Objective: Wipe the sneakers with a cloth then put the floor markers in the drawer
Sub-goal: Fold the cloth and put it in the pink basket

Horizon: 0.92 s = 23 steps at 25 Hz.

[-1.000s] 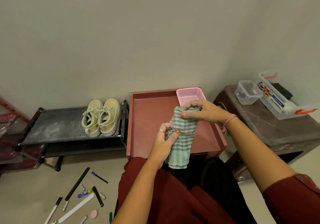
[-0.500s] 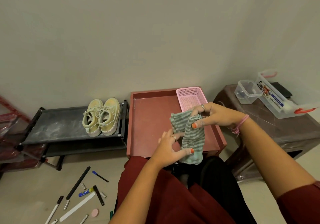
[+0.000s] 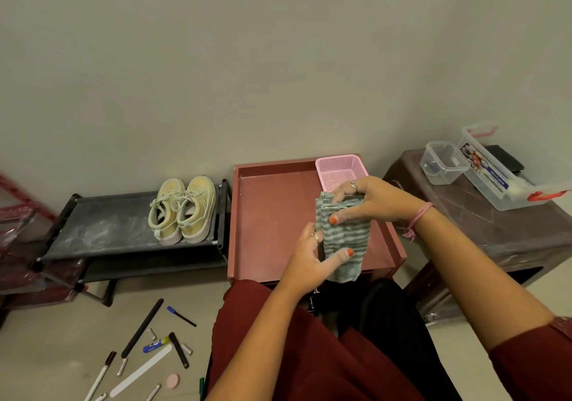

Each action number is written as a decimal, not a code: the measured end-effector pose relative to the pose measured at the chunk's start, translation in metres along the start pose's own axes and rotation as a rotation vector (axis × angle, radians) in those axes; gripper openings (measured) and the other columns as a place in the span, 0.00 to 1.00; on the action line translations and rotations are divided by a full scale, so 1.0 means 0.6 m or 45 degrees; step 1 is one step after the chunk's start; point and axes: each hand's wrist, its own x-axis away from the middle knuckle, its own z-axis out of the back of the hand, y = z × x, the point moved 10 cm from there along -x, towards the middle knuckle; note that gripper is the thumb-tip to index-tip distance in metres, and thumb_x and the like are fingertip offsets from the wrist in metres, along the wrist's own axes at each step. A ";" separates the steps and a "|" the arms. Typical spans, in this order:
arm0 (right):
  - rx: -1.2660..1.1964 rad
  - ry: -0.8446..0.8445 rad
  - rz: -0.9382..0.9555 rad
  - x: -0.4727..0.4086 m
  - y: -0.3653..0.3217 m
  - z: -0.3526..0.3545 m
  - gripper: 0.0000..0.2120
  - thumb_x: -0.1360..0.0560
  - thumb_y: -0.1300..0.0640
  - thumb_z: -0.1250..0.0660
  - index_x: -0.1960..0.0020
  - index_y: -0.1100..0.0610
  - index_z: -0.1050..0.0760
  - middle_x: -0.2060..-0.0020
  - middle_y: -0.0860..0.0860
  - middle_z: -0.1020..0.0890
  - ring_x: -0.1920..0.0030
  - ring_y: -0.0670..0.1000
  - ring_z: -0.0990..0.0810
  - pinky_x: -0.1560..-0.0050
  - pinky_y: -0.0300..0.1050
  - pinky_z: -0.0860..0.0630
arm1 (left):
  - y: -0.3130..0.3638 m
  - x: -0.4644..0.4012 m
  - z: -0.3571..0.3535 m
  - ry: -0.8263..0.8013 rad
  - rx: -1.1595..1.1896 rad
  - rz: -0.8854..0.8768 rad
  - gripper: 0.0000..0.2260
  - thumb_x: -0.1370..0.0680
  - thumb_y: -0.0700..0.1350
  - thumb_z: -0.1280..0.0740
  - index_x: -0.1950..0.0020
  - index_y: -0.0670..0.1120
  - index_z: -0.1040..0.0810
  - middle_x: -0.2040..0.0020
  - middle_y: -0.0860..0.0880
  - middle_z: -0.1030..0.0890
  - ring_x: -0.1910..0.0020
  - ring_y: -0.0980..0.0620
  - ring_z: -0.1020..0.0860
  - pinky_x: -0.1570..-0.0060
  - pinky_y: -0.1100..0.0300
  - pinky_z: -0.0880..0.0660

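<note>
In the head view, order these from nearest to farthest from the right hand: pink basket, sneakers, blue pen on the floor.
From the right hand:
1. Pink basket, just behind the hand.
2. Sneakers, on the rack to the left.
3. Blue pen, on the floor, lower left.

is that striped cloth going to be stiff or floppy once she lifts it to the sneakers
Probably floppy: the striped cloth bunches under the right hand and hangs limp below the left hand. Likely light, since fingertip pinches hold it. It looks unlikely to slip.
</note>
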 end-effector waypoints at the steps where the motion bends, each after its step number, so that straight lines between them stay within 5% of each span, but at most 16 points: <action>1: 0.011 0.026 0.010 -0.002 -0.003 0.003 0.07 0.32 0.52 0.24 0.56 0.53 0.18 0.56 0.46 0.16 0.55 0.44 0.19 0.53 0.35 0.24 | -0.001 -0.003 0.000 -0.001 0.017 0.010 0.16 0.26 0.49 0.26 0.40 0.50 0.21 0.42 0.52 0.28 0.41 0.62 0.26 0.43 0.68 0.27; 7: -0.134 0.133 -0.052 -0.015 0.020 0.019 0.06 0.32 0.55 0.25 0.58 0.55 0.20 0.62 0.47 0.16 0.61 0.44 0.17 0.60 0.36 0.23 | -0.031 -0.005 -0.001 0.005 0.112 0.102 0.15 0.28 0.47 0.24 0.43 0.48 0.18 0.43 0.53 0.24 0.43 0.57 0.22 0.44 0.58 0.22; 11: -0.271 0.163 -0.086 -0.023 0.040 0.027 0.08 0.33 0.56 0.26 0.56 0.56 0.22 0.62 0.55 0.15 0.59 0.51 0.15 0.57 0.45 0.19 | -0.074 0.007 0.010 0.101 0.317 0.229 0.12 0.30 0.43 0.22 0.48 0.44 0.17 0.46 0.47 0.19 0.47 0.50 0.18 0.48 0.53 0.20; 16: -0.192 0.109 -0.084 -0.039 0.050 0.033 0.11 0.25 0.57 0.31 0.43 0.51 0.23 0.59 0.54 0.14 0.56 0.48 0.16 0.55 0.42 0.19 | -0.111 0.011 0.006 0.257 0.601 0.365 0.26 0.35 0.36 0.20 0.44 0.41 0.30 0.48 0.42 0.17 0.49 0.46 0.17 0.50 0.53 0.19; 18: -0.058 0.059 -0.059 -0.046 0.044 0.031 0.13 0.25 0.56 0.32 0.41 0.48 0.24 0.54 0.48 0.15 0.53 0.42 0.17 0.53 0.38 0.21 | -0.127 -0.010 0.002 0.170 0.388 0.418 0.22 0.33 0.41 0.21 0.44 0.44 0.26 0.48 0.46 0.17 0.48 0.48 0.18 0.48 0.52 0.20; 21: 0.058 0.052 -0.011 -0.051 0.028 0.043 0.20 0.27 0.57 0.30 0.36 0.49 0.26 0.48 0.47 0.17 0.49 0.40 0.19 0.47 0.33 0.24 | -0.178 -0.042 0.045 0.229 -0.309 0.594 0.21 0.32 0.49 0.23 0.42 0.49 0.24 0.44 0.49 0.25 0.44 0.48 0.24 0.43 0.51 0.23; 23: 0.157 0.161 0.102 -0.049 0.005 0.064 0.20 0.27 0.60 0.29 0.36 0.50 0.25 0.48 0.43 0.18 0.48 0.35 0.22 0.46 0.29 0.27 | -0.212 -0.033 0.045 0.240 -0.046 0.922 0.26 0.30 0.52 0.24 0.37 0.42 0.26 0.46 0.47 0.25 0.50 0.48 0.23 0.51 0.55 0.22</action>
